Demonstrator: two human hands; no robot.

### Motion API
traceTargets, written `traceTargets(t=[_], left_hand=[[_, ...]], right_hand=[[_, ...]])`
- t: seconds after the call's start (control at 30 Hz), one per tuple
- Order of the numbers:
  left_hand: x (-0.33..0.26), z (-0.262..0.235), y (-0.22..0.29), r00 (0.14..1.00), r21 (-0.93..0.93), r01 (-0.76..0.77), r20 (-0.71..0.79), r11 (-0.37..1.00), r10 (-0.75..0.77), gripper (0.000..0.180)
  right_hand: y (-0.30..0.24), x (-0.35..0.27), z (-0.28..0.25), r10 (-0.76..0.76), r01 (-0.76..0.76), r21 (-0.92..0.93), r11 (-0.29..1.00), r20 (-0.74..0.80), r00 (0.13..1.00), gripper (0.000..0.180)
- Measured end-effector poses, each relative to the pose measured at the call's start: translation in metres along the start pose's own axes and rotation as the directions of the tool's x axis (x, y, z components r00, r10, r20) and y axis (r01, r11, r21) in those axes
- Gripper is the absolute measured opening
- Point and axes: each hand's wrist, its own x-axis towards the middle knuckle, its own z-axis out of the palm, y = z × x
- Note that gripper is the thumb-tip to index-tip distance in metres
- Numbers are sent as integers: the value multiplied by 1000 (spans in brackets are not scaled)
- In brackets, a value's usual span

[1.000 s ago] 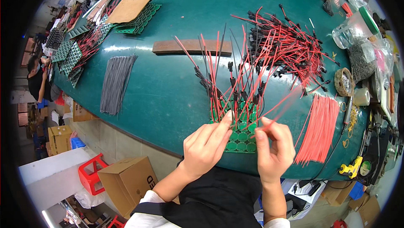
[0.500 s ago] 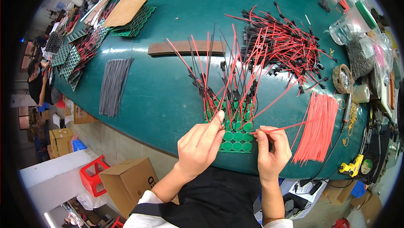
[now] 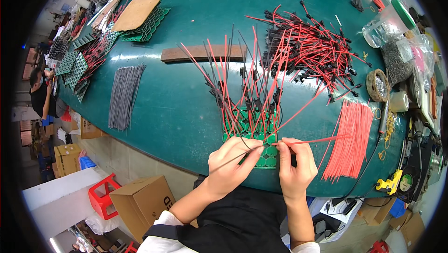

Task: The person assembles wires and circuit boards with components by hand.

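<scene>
A green circuit board panel (image 3: 267, 162) of round cells lies at the near table edge, under my fingertips. Red and black wires with black connectors (image 3: 245, 89) stand up from its farther rows, while the nearest cells show bare. My left hand (image 3: 226, 164) is closed in a pinch over the panel's left side, a thin dark wire (image 3: 235, 158) between thumb and forefinger. Just right of the panel, my right hand (image 3: 298, 169) pinches red wire (image 3: 322, 139), its short end pointing at the left fingertips. The two hands' fingertips almost meet.
Red wires (image 3: 347, 143) lie in a bundle at right, dark wires (image 3: 125, 96) at left. Beyond the panel are a wooden bar (image 3: 200, 53) and a heap of connector leads (image 3: 310, 50). A soldering iron (image 3: 384, 118) and yellow glue gun (image 3: 389, 184) sit far right.
My left hand has moved slightly right and down, and a dark wire now shows in its pinch. The right hand has shifted a little left and up with the red wire.
</scene>
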Motion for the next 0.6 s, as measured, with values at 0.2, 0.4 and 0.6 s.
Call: traceTargets(t=[0.2, 0.4, 0.6], left_hand=[[-2, 6, -4, 999, 3, -24, -33, 1000, 24, 19], [-1, 7, -5, 998, 18, -50, -27, 999, 51, 18], [0, 7, -5, 999, 6, -41, -18, 999, 41, 18]], right_hand=[[-2, 2, 0, -54, 55, -26, 998, 9, 998, 14], [0, 1, 0, -63, 63, -50, 997, 3, 998, 14], [2, 3, 1, -150, 152, -95, 984, 26, 988, 19]])
